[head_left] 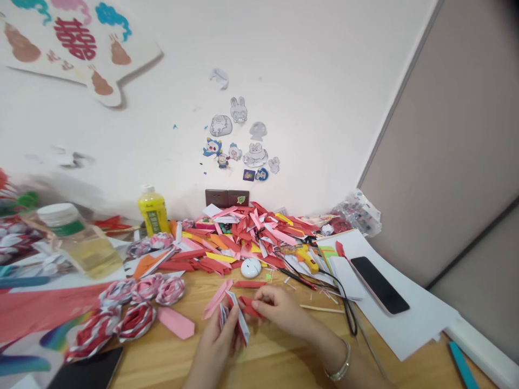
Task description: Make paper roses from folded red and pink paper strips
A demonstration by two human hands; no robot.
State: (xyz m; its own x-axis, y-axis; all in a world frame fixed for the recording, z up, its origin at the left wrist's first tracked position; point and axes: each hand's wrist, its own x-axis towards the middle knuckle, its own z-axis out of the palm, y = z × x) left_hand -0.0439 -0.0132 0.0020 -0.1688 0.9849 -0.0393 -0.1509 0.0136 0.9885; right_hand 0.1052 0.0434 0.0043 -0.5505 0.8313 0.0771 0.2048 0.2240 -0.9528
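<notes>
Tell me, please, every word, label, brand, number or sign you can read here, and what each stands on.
"囍": the red sign on the poster.
Bottle: label characters too small to read surely.
Jar: green label, nothing legible.
Stickers: any text too small.
I can read no brand or number.

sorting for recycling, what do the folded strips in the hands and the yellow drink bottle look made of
The folded strips look like matte paper, judging by crisp creases and thin edges. The yellow drink bottle is probably glossy plastic: its smooth body looks translucent.
</notes>
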